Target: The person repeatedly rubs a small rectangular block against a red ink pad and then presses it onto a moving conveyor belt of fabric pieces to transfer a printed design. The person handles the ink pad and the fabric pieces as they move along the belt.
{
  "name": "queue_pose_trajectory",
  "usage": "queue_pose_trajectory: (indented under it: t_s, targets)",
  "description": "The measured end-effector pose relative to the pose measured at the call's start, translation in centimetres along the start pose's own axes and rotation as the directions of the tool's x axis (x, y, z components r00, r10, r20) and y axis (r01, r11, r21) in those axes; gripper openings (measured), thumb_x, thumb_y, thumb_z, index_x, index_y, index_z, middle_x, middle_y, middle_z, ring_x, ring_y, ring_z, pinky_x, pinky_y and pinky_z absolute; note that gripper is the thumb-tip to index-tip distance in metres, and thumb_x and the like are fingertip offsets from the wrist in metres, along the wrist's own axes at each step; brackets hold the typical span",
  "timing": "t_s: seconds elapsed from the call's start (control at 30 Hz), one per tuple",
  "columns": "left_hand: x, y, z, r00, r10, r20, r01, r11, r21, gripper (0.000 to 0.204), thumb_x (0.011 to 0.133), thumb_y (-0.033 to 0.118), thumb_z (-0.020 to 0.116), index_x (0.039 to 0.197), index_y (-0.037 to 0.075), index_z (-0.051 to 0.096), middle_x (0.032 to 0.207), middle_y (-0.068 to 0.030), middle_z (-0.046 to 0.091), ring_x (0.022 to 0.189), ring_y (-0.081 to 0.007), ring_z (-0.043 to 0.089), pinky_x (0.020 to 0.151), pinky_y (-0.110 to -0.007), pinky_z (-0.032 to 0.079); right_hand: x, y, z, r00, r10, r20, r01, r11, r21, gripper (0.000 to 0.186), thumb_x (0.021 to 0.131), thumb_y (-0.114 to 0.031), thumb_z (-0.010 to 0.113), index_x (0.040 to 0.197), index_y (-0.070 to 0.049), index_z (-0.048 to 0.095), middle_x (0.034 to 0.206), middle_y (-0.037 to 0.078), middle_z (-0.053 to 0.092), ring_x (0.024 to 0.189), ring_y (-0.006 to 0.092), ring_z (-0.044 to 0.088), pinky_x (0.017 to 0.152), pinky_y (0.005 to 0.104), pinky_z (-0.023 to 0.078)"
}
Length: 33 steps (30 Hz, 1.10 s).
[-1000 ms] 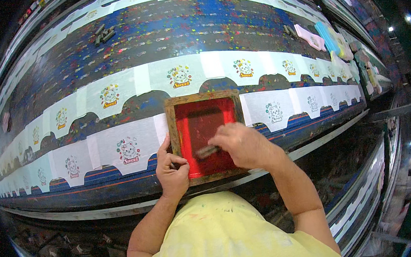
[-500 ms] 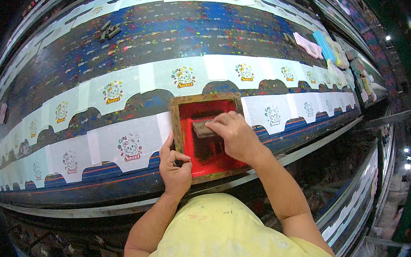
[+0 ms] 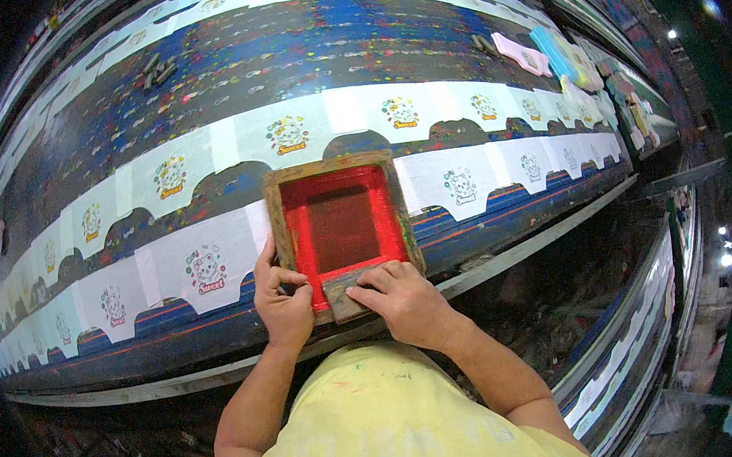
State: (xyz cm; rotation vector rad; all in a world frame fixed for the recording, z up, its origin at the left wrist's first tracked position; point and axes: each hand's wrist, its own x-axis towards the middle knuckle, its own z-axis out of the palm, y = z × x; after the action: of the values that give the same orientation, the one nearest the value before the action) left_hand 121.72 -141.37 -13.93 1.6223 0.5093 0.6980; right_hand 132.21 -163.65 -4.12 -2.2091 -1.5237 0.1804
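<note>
My left hand (image 3: 282, 308) grips the red screen frame (image 3: 342, 228); right hand (image 3: 406, 298) fingers clamp the squeegee (image 3: 346, 283) near. Left panels (image 3: 205, 265) look printed in full colour; right panels (image 3: 459, 185) still await it.

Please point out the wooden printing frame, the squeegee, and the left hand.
wooden printing frame (image 3: 327, 164), head view, on its far wooden edge.
squeegee (image 3: 342, 283), head view, on its grey block by the fingers.
left hand (image 3: 283, 297), head view, on its back.
</note>
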Motion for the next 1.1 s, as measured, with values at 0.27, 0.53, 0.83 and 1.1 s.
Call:
queue_pose_trajectory:
  t_s: [0.27,0.53,0.83,1.1]
  targets:
    - [-0.2,1.8,3.2,0.998,0.062,-0.016,-0.063,0.992,-0.107,0.024,0.08,-0.019,0.067,0.083,0.005,0.066,0.18,-0.0314,0.047,0.166,-0.04,0.051,0.129,-0.045,0.045,-6.7,5.4,-1.4,0.883,0.299,-0.363,-0.201,0.938,0.284,0.047,0.096,-0.018,0.09,0.139,-0.006,0.077,0.146,0.02,0.07,0.142,0.0448,0.064,0.124,0.0545,0.05]
    - [-1.2,2.2,17.6,0.996,0.09,0.02,-0.087,0.991,-0.104,0.022,0.078,-0.017,0.068,0.081,0.004,0.066,0.18,-0.0316,0.048,0.167,-0.0393,0.049,0.131,-0.045,0.04,-15.6,16.6,-4.4,0.786,0.459,-0.415,-0.21,0.829,0.518,0.046,0.097,-0.015,0.089,0.141,-0.006,0.078,0.15,0.018,0.075,0.145,0.0399,0.066,0.127,0.0518,0.048]
    - [-2.6,2.4,27.2,1.0,0.01,-0.007,-0.01,0.997,-0.077,0.022,0.077,-0.015,0.071,0.08,0.006,0.065,0.178,-0.0316,0.052,0.167,-0.0382,0.05,0.133,-0.046,0.038,-21.2,24.5,-9.3,0.842,0.412,-0.349,-0.198,0.836,0.512,0.045,0.095,-0.013,0.089,0.138,-0.007,0.079,0.151,0.016,0.073,0.152,0.0421,0.06,0.13,0.0548,0.044]
    - [-2.6,2.9,27.9,0.997,-0.076,-0.012,0.075,0.995,-0.06,0.023,0.078,-0.014,0.073,0.08,0.007,0.066,0.18,-0.03,0.051,0.168,-0.0364,0.049,0.133,-0.046,0.038,-21.2,25.3,-10.5,0.866,0.326,-0.378,-0.171,0.905,0.39,0.044,0.094,-0.012,0.088,0.136,-0.007,0.079,0.147,0.016,0.072,0.148,0.0439,0.062,0.126,0.0559,0.049]
